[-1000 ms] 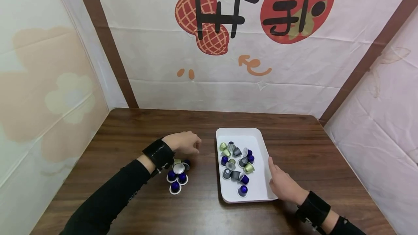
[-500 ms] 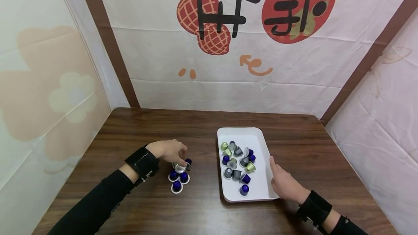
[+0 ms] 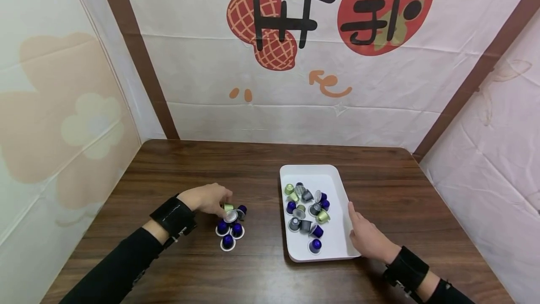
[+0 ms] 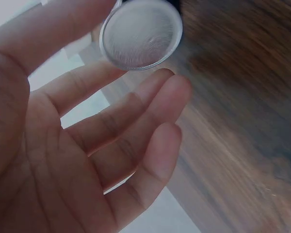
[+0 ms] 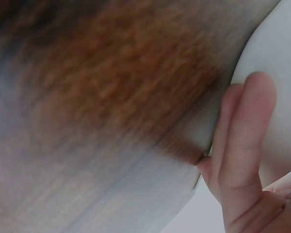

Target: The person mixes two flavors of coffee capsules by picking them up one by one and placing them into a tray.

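My left hand [image 3: 207, 199] reaches over a small cluster of coffee capsules on the left of the table. In the left wrist view its thumb and index finger pinch a capsule by the silver lid [image 4: 143, 34]; the other fingers are loosely bent. A green capsule body [image 3: 228, 207] shows beside that hand in the head view. Dark blue capsules [image 3: 228, 241] stand in front, and another capsule [image 3: 242, 209] leans at the right. With fingers extended, my right hand [image 3: 371, 238] rests along the right side of a white tray [image 3: 337, 247].
Inside the tray lie several green, grey and blue capsules [image 3: 322, 216], some upright and some tipped over. The brown wooden table [image 3: 261, 276] ends at a white printed cloth [image 3: 194, 79] behind, with cloth sides left and right.
My left hand has moved left and toward me, from beyond the cluster onto the silver-lidded capsule, which has shifted slightly. My right hand stays at the tray.
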Motion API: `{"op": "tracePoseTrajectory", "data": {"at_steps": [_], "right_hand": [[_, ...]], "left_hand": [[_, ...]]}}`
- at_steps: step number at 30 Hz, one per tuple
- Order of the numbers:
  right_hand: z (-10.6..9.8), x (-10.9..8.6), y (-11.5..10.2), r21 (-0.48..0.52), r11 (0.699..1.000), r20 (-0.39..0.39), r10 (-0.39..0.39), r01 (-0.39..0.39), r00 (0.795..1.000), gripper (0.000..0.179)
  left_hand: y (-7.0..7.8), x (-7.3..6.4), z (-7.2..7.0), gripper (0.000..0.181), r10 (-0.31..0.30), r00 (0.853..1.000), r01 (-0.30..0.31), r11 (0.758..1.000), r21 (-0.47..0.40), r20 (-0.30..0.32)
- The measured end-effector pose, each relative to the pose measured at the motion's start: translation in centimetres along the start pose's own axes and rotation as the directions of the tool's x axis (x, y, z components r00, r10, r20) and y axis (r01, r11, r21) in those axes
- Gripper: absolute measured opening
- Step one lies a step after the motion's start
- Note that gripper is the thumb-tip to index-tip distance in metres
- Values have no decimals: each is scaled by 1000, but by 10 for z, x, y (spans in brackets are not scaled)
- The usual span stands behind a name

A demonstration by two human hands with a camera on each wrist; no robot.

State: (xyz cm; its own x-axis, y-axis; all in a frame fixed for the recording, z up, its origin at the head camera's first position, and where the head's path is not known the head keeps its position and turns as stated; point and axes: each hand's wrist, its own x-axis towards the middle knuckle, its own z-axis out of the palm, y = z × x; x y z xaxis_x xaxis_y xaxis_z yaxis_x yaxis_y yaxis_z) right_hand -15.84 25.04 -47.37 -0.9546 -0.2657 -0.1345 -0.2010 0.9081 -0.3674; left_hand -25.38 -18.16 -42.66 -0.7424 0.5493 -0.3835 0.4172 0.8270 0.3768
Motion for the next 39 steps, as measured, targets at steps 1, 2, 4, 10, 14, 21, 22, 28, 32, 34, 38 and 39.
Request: {"op": "tracePoseTrajectory", "data": {"at_steps": [1,2,4,10,14,21,22,28,32,34,38,39], "right_hand": [[0,0,0,3,1000,2,2,-2,1000,72],[0,0,0,4,1000,4,4,-4,1000,72],[0,1,0,8,1000,7,11,-11,1000,72],[0,2,1,17,1000,11,21,-22,1000,73],[0,3,0,23,999,22,30,-30,999,73],[1,3,0,33,999,23,27,-28,999,73],[1,3,0,30,999,22,26,-27,999,74],[0,3,1,21,999,10,27,-27,1000,73],[-1,3,0,21,999,11,37,-38,999,73],[-2,3,0,18,999,16,44,-44,999,73],[-3,3,0,12,999,18,40,-40,999,73],[-3,3,0,9,999,15,35,-35,999,72]], "left_hand": [[-2,0,1,33,2,1000,-2,1000,5,-8],[-3,0,1,31,3,1000,-3,1000,9,-15],[-6,0,2,28,1,1000,-1,1000,14,-29],[-9,0,3,27,-8,999,9,1000,17,-49],[-10,0,4,26,-6,998,8,1000,26,-62],[-12,4,8,23,-32,996,34,999,25,-80],[-13,5,9,22,-30,996,33,999,27,-84],[-15,10,9,16,-29,993,30,999,12,-114],[-13,10,6,15,-6,987,6,1000,1,-158],[-9,9,4,15,13,984,-14,1000,-2,-179],[3,8,1,14,33,978,-39,999,-26,-204],[7,8,0,14,37,978,-45,998,-35,-207]]}}
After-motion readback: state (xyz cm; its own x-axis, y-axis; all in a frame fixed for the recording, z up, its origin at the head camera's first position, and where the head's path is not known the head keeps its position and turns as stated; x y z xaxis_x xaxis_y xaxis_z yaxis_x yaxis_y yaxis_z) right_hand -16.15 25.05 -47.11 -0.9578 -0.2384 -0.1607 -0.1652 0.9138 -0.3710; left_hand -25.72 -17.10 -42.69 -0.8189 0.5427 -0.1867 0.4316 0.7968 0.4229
